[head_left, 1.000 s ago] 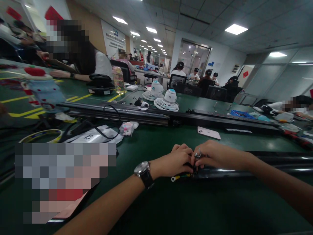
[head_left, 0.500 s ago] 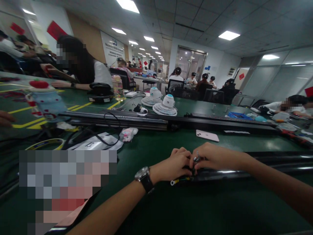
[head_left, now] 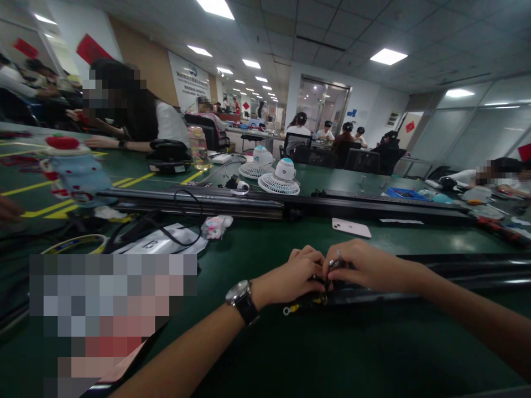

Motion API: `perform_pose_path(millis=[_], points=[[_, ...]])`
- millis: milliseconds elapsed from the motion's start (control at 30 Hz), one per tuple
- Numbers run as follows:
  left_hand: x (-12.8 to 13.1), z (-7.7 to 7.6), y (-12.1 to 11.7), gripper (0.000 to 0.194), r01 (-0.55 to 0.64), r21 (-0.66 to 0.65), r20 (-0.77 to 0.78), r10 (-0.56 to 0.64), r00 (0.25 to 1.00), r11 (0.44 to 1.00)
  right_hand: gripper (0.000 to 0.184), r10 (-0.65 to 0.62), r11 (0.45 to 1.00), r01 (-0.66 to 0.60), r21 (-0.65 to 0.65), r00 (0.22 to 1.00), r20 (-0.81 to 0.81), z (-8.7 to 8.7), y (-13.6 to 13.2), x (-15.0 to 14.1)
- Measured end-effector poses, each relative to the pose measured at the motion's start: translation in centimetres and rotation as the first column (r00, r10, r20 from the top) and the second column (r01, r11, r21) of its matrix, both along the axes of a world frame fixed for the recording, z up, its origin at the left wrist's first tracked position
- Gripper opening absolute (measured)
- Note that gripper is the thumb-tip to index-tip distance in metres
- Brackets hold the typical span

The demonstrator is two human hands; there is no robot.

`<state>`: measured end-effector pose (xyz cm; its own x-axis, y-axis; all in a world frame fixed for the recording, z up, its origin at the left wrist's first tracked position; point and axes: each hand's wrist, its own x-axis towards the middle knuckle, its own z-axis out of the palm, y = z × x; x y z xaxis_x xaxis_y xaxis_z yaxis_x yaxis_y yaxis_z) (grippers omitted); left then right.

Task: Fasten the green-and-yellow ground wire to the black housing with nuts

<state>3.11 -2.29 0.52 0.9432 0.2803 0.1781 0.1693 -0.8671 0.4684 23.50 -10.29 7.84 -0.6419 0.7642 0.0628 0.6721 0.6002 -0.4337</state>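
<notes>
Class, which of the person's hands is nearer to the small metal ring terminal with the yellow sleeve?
Left. The left hand is just beyond the ring terminal; the right hand is also beyond it, but farther off to the right.

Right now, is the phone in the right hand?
No, the phone lies on the table beyond the right hand, whose fingertips are at the end of the black rail.
</notes>
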Motion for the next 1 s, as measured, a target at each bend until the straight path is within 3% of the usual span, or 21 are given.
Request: perform_pose_path(millis=[633, 1000], points=[[0.14, -0.68, 0.13, 0.011, 0.016, -0.015, 0.026, -0.016, 1.000, 1.000, 0.008, 0.036, 0.999, -0.037, 0.020, 0.998, 0.046, -0.45, 0.19, -0.06], [-0.01, -0.53, 0.03, 0.012, 0.010, -0.002, 0.031, -0.010, 0.999, 1.000, 0.009, 0.042, 0.997, -0.041, -0.069, 0.999, 0.014, 0.07, 0.46, -0.20]])
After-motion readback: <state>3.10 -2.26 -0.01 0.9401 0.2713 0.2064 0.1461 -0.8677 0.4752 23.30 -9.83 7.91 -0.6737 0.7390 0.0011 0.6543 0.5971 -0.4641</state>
